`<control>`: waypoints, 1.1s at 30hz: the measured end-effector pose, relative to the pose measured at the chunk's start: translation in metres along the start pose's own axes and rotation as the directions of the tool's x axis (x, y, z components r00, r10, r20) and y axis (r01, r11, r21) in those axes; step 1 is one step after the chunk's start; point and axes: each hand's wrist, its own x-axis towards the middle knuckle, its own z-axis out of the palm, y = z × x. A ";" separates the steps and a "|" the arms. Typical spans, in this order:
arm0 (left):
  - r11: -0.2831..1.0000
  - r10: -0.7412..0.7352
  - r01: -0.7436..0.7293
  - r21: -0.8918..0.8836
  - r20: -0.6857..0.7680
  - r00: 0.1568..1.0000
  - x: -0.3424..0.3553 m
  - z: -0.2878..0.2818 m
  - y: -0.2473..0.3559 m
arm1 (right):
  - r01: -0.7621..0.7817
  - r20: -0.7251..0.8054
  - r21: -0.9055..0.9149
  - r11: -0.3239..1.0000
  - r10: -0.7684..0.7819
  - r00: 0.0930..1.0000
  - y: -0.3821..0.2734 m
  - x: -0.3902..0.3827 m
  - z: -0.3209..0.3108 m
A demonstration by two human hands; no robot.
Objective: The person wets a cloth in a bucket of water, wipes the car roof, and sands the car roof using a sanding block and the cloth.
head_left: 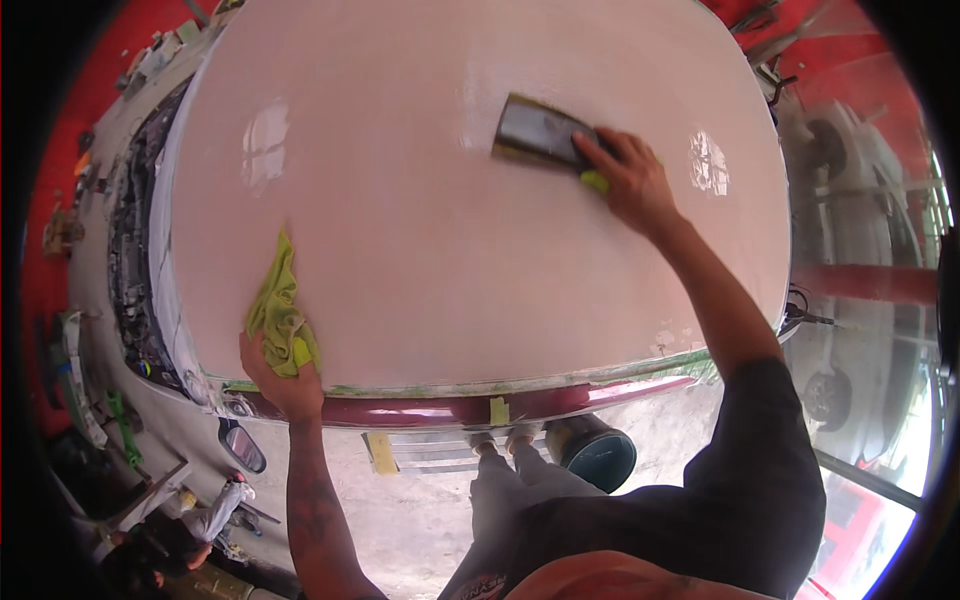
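Note:
Under both hands spreads a wet, shiny, pale pink car roof [420, 250] with masking tape along its near edge. My right hand [642, 185] grips the end of a dark sanding block [545, 132], which lies flat on the far right of the roof. A small yellow-green patch shows beneath that hand. Near the left front edge, my left hand [280, 385] is closed on a crumpled yellow-green cloth [278, 310]. One end of the cloth trails away over the roof. Window reflections gleam on both sides of the panel.
A dark bucket [605, 455] stands on the floor by my feet. The side mirror [241, 446] sticks out below the roof at left. Another person [185, 535] is low at the lower left. A silver car [870, 200] shows at right behind a clear sheet.

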 end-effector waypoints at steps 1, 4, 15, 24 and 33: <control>1.000 0.018 -0.018 0.008 -0.018 1.000 0.000 0.000 -0.002 | -0.062 -0.034 -0.095 0.994 0.059 0.998 0.027 0.038 0.012; 1.000 -0.017 0.016 -0.020 -0.026 1.000 -0.002 0.001 -0.003 | -0.145 -0.098 -0.132 0.981 0.133 0.986 0.074 0.116 0.028; 0.999 0.002 -0.002 -0.052 -0.001 1.000 0.000 0.000 0.000 | 0.216 0.070 0.076 0.973 -0.221 0.973 0.042 0.009 -0.001; 0.999 0.017 -0.016 -0.033 0.013 1.000 0.001 0.000 0.002 | -0.020 -0.051 -0.001 1.000 0.020 0.998 0.049 0.077 0.017; 0.999 -0.025 0.024 -0.038 -0.011 1.000 0.001 0.001 0.000 | 0.049 -0.074 -0.089 0.995 -0.056 0.996 0.076 0.093 0.030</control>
